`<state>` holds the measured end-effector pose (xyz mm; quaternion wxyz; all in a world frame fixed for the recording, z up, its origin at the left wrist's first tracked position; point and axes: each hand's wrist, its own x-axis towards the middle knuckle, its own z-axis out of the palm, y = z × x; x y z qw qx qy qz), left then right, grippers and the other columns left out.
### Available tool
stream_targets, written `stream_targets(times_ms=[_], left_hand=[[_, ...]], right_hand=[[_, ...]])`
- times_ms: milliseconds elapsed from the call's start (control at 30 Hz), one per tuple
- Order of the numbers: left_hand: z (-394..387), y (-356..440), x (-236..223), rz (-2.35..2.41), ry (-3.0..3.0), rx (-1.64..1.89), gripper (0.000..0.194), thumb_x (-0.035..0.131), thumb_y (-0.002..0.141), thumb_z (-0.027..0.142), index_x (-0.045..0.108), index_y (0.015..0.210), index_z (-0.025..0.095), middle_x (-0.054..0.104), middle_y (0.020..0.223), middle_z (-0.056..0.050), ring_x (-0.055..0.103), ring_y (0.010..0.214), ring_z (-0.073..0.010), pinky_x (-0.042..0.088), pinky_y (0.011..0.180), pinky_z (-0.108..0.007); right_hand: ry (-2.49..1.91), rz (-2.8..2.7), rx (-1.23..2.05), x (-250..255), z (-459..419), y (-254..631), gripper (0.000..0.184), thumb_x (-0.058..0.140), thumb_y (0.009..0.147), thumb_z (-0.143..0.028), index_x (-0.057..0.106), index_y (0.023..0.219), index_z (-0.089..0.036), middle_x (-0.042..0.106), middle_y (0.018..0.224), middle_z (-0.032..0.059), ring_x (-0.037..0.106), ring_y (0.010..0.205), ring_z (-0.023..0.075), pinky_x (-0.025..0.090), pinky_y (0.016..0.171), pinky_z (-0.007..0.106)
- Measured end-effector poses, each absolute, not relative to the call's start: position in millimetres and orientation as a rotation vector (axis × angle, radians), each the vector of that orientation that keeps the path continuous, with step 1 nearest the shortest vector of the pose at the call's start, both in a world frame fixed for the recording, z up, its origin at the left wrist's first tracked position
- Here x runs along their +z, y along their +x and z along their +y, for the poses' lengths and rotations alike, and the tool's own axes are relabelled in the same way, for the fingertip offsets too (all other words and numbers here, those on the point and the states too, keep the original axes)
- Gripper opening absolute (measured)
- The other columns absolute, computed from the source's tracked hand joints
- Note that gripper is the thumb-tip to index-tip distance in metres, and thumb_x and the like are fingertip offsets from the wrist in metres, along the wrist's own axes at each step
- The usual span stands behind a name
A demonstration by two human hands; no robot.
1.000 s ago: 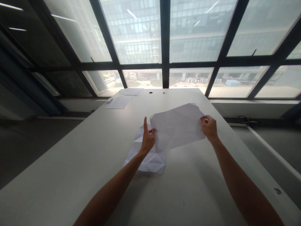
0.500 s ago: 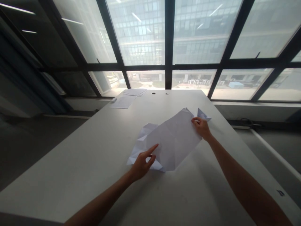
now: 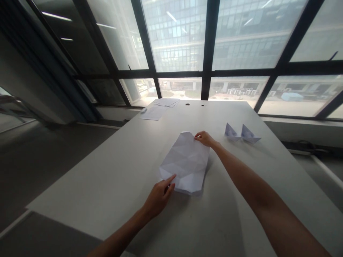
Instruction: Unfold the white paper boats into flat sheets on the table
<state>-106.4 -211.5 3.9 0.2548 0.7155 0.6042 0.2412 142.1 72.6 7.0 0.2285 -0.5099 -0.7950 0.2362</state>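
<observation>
A creased white sheet of paper (image 3: 184, 160) lies in front of me, with at least one more sheet edge showing under it at the bottom. My right hand (image 3: 205, 138) pinches its far right corner between thumb and fingers. At the near left corner, my left hand (image 3: 160, 192) rests its outstretched index finger on the paper, thumb held apart. Two folded paper boats, one on the left (image 3: 231, 132) and one on the right (image 3: 249, 135), stand beyond my right forearm.
Flat white sheets (image 3: 155, 111) lie at the far left corner of the white table (image 3: 112, 175), with a small whitish object (image 3: 144, 110) beside them. A round dark hole (image 3: 187, 104) shows near the far edge. Large windows rise behind.
The creased sheet has swung more upright and now lies over the other paper. My right hand has moved left with its corner, uncovering both boats. The view has turned slightly right.
</observation>
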Motion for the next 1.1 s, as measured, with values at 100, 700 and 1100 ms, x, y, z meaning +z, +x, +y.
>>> stream_targets(times_ms=[100,700,1100], left_hand=[[-214.3,-110.9,8.2,1.627,1.8,0.538,0.055,0.038,0.098,0.046,0.053,0.139,0.014,0.064,0.062,-0.002,0.058,0.058,-0.0164,0.046,0.064,-0.027],[-98.8,-84.0,-17.9,1.463,2.672,0.211,0.067,0.048,0.091,0.061,0.032,0.15,0.034,0.031,0.157,-0.007,0.018,0.146,-0.0347,0.011,0.114,-0.063],[-103.0,-80.3,-21.9,1.756,2.598,0.357,0.058,0.041,0.096,0.051,0.037,0.149,0.03,0.04,0.152,-0.006,0.028,0.143,-0.0289,0.009,0.118,-0.053]], right_hand=[[-1.445,-2.281,0.584,-1.4,73.6,128.6,0.016,0.069,0.083,-0.032,0.076,0.092,-0.02,0.074,0.086,0.0072,0.065,0.077,0.0182,0.046,0.071,0.025],[-1.529,-1.661,0.156,-16.2,24.9,126.2,0.029,0.042,0.095,-0.031,0.063,0.108,-0.017,0.065,0.107,0.0118,0.058,0.102,0.0228,0.043,0.088,0.032],[-1.272,-1.551,0.967,-33.3,-67.5,139.6,0.042,0.064,0.075,-0.022,0.055,0.115,-0.016,0.066,0.085,0.0036,0.063,0.074,0.0158,0.051,0.068,0.027]])
